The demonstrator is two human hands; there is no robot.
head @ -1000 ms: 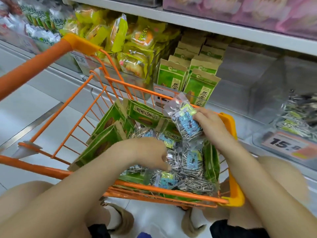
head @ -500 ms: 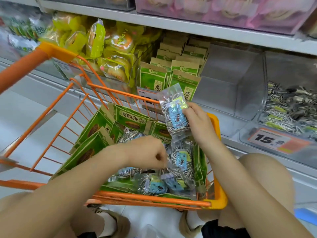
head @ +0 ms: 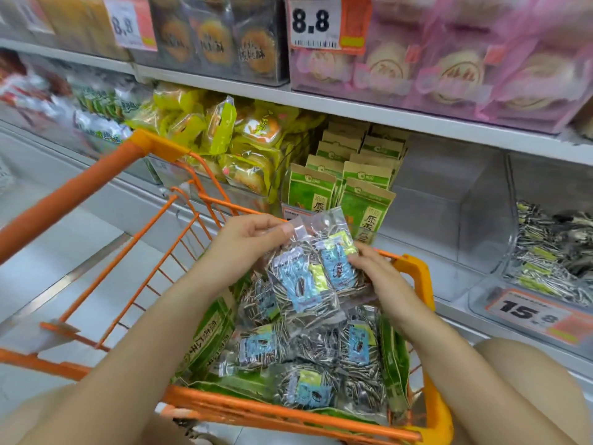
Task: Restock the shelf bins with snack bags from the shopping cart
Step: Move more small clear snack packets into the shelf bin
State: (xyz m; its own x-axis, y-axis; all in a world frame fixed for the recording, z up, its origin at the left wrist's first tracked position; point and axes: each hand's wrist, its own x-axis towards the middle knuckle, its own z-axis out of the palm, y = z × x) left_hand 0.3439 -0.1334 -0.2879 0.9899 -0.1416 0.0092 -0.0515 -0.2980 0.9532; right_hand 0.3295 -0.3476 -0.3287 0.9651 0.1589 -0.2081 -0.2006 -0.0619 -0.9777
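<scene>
Above the orange shopping cart (head: 414, 268) I hold two clear sunflower-seed bags with blue and yellow labels. My left hand (head: 247, 239) pinches the top edge of the nearer seed bag (head: 298, 284). My right hand (head: 375, 271) grips the second seed bag (head: 337, 252) at its right side. More seed bags (head: 308, 387) and green snack bags (head: 208, 332) lie in the cart. On the shelf at the right stands a clear bin (head: 500, 274) partly filled with the same seed bags (head: 552, 252).
An empty-looking clear bin (head: 433, 207) sits between the upright green bags (head: 365, 203) and the seed bin. Yellow pastry packs (head: 244, 149) fill the bin to the left. A 15.8 price tag (head: 532, 313) fronts the seed bin. My knees flank the cart.
My left hand rose out of the cart with a second seed bag and joined my right hand. Both bags are now held together, higher. The view tilted up toward the shelves.
</scene>
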